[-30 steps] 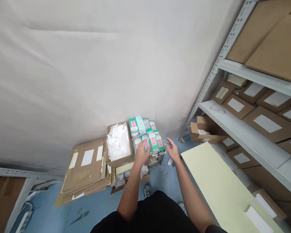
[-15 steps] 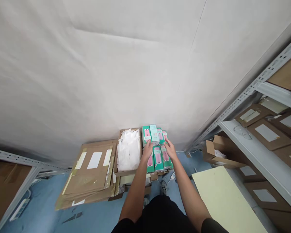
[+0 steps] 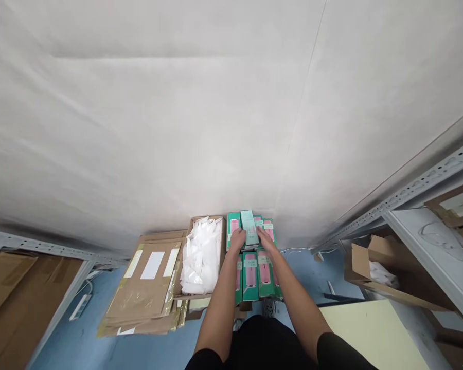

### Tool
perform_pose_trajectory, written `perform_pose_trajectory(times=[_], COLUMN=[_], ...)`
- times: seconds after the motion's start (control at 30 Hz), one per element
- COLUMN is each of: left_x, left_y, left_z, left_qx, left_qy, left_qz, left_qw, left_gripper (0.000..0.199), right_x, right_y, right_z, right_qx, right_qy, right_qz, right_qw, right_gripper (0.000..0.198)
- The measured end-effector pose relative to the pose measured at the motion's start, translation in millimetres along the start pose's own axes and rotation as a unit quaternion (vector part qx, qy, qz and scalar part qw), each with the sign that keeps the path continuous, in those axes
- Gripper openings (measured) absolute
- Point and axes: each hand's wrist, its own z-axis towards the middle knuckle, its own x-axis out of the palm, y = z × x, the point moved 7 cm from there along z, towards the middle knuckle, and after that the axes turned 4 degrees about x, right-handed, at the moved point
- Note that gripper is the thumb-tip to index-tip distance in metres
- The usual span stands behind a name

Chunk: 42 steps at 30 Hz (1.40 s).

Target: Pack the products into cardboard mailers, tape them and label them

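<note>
Several green boxes with pink pictures on them (image 3: 250,277) stand packed in two rows against the wall. A slim pale teal box (image 3: 248,221) lies on top of the back row, slightly tilted. My left hand (image 3: 237,240) is closed at the left side of this teal box, near its lower end. On the opposite side my right hand (image 3: 266,239) has its fingers against the box's right edge, so the box is held between both hands. My palms and some fingertips are partly hidden.
An open carton (image 3: 223,257) full of white packets (image 3: 202,257) adjoins the green boxes. Flattened cardboard (image 3: 142,293) is stacked further left. Metal shelving (image 3: 428,180) with cartons rises at the right, above an open cardboard box (image 3: 358,262) and a pale yellow board (image 3: 374,329).
Both hands have moved inward from beside the pale teal box onto its sides. The box has turned a little. The whole view has shifted.
</note>
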Motion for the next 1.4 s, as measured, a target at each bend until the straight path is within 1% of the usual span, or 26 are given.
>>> perform_pose_trajectory(times=[0.07, 0.17, 0.23, 0.3, 0.37, 0.43, 0.57, 0.67, 0.8, 0.9, 1.0, 1.1, 1.27, 1.4], left_x=[6, 16, 18, 15, 12, 8, -3, -12, -21, -19, -5, 20, 77, 132], left_y=[1, -1, -1, 2, 4, 3, -6, -15, -23, -24, -25, -29, -42, -57], left_z=[5, 8, 8, 5, 1, -4, -20, -35, -61, -83, -107, -133, -175, -210], left_qx=[0.01, 0.062, 0.093, 0.106, 0.116, 0.135, 0.178, 0.188, 0.189, 0.198, 0.212, 0.215, 0.204, 0.212], left_qy=[0.004, 0.023, 0.017, -0.004, -0.015, -0.012, 0.036, 0.086, 0.14, 0.174, 0.219, 0.271, 0.344, 0.405], left_qz=[0.005, 0.006, 0.007, -0.006, -0.046, -0.103, -0.221, -0.285, -0.315, -0.323, -0.33, -0.335, -0.33, -0.288], left_qw=[1.0, 0.998, 0.996, 0.994, 0.992, 0.985, 0.958, 0.936, 0.92, 0.909, 0.893, 0.876, 0.855, 0.841], left_gripper=[0.016, 0.014, 0.023, 0.039, 0.052, 0.058, 0.065, 0.074, 0.081, 0.084, 0.086, 0.088, 0.093, 0.093], right_x=[2, 8, 11, 11, 11, 10, 12, 17, 20, 11, -9, -37, -91, -137], right_y=[-4, -2, 2, 7, 13, 22, 49, 71, 88, 91, 82, 67, 43, 24], right_z=[8, 10, 7, 2, -5, -14, -39, -65, -106, -141, -176, -212, -272, -322], right_qx=[0.012, 0.004, -0.008, -0.017, -0.025, -0.033, -0.062, -0.076, -0.098, -0.14, -0.177, -0.187, -0.183, -0.196], right_qy=[0.008, 0.034, 0.04, 0.033, 0.023, 0.015, 0.013, 0.02, 0.017, -0.011, -0.058, -0.113, -0.193, -0.256], right_qz=[0.004, 0.011, 0.026, 0.047, 0.066, 0.074, 0.064, 0.045, 0.012, -0.02, -0.046, -0.052, -0.012, 0.038], right_qw=[1.0, 0.999, 0.999, 0.998, 0.997, 0.997, 0.996, 0.996, 0.995, 0.99, 0.981, 0.975, 0.964, 0.946], right_gripper=[0.056, 0.059, 0.062, 0.063, 0.063, 0.069, 0.085, 0.087, 0.088, 0.086, 0.085, 0.086, 0.087, 0.084])
